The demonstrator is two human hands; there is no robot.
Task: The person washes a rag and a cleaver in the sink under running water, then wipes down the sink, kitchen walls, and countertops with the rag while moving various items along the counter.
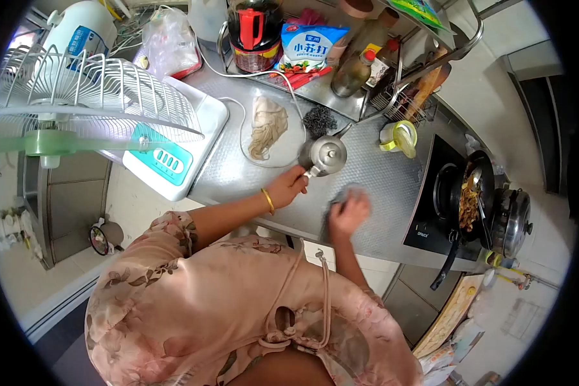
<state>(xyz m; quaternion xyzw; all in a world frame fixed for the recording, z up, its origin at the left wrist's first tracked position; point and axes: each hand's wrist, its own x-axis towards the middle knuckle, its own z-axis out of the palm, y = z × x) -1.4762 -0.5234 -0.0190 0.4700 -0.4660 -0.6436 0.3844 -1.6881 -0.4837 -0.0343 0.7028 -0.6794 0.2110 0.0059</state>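
My left hand [288,188] is closed round the handle of a small stainless steel pot [325,155] with a lid and a spout, standing on the metal countertop [379,186]. My right hand [350,212] is smeared by motion low over the counter, to the right of the pot. Under its fingers shows a dark grey patch that looks like a cloth [335,204]. A crumpled beige rag [267,128] lies left of the pot. Just behind the pot sits a dark scouring pad [319,121].
At left stands a white fan [109,96] with its base and cable on the counter. Bottles [354,74] and a blue packet [309,48] fill the back. A yellow-rimmed cup [399,137] is near the cooktop [424,219], which bears a wok of food [473,199].
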